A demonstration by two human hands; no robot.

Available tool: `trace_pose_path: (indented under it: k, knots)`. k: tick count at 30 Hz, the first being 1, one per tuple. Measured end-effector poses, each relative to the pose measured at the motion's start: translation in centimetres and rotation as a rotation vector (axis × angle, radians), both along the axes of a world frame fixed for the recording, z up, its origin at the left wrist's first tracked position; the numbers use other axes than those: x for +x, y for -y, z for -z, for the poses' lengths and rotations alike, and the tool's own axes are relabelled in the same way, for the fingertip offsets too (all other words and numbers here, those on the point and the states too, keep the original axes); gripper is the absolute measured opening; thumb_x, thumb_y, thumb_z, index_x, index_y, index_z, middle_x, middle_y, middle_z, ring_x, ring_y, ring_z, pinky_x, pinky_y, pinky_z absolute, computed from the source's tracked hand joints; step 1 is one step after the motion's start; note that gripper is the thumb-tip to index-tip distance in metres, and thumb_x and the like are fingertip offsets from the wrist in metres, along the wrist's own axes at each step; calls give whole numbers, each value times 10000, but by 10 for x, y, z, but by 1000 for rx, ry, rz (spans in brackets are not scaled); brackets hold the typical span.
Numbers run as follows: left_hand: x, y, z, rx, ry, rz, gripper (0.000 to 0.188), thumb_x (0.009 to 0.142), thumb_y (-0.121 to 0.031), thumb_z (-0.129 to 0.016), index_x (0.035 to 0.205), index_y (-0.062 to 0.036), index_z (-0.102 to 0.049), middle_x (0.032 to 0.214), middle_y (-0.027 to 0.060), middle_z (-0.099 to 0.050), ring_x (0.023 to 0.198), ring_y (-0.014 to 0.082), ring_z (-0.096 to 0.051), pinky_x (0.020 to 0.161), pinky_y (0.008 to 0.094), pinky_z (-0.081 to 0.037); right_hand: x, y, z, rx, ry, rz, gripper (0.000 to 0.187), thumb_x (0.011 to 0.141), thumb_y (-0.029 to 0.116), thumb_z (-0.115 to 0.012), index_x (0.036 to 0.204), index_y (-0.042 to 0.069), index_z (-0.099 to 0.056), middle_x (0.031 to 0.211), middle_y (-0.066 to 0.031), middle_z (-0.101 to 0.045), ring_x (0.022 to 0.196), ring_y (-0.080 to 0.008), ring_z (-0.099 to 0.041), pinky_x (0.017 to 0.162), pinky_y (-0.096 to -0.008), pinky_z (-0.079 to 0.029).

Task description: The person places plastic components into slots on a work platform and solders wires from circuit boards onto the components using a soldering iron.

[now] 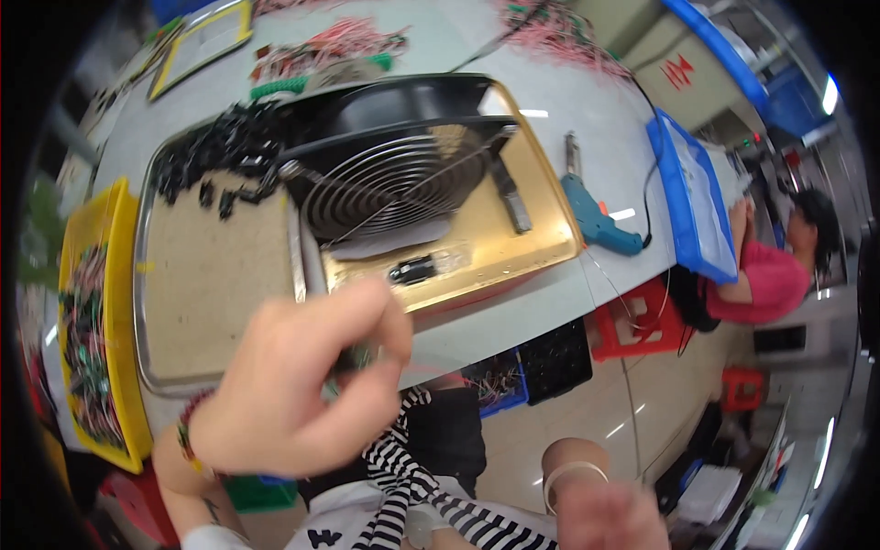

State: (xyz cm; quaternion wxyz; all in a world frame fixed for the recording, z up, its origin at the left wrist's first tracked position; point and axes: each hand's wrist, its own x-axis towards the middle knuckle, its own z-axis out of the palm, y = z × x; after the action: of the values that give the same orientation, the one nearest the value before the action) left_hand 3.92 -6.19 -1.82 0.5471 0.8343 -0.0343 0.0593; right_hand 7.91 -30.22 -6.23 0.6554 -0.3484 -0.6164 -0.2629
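Observation:
My left hand [307, 380] is raised in front of the trays, blurred, its thumb and index finger curled toward each other. Between them shows a small dark greenish piece, too smeared to name. My right hand [612, 515] is low at the bottom right, its fingers lost in motion blur. Just beyond the left hand, a small black part [414, 269] lies on a gold tray [541, 197]. On that tray stands a black fan [396, 192] with a round wire guard. To its left, a metal-rimmed tray [215, 293] carries a heap of small black parts [225, 151].
A teal gun-shaped tool [596, 218] with a metal nozzle lies right of the gold tray. Yellow bin [124, 367] of wired pieces at left; blue tray [689, 206] at right. Pink-wired bundles [339, 46] lie at the back. A person in pink [765, 275] sits at far right.

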Motion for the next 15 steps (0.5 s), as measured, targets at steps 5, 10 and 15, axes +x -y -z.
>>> trace_pose_path:
  k: [5,10,15]
  knots:
    - [15,-11,22,189,29,35,50,718,-27,-520,750,3,-496,626,108,-490,537,218,-499,516,283,-402,-22,13,-77,147,505,-381,232,851,144,-474,1015,41,-601,1037,-74,-589,993,-206,-523,865,-338,-405]
    - [14,-11,34,334,94,-37,86,769,-61,-586,751,-8,-521,649,120,-538,528,239,-532,466,293,-394,-16,24,-104,-199,547,-568,268,842,167,-436,1036,83,-601,1056,-23,-574,1041,-178,-481,889,-353,-365]
    - [24,-19,56,424,286,-107,51,775,-31,-586,747,-10,-549,668,118,-561,518,230,-546,468,288,-416,-3,28,-99,-542,482,-851,343,850,135,-399,1130,38,-573,1157,-43,-558,1114,-200,-466,982,-358,-301]
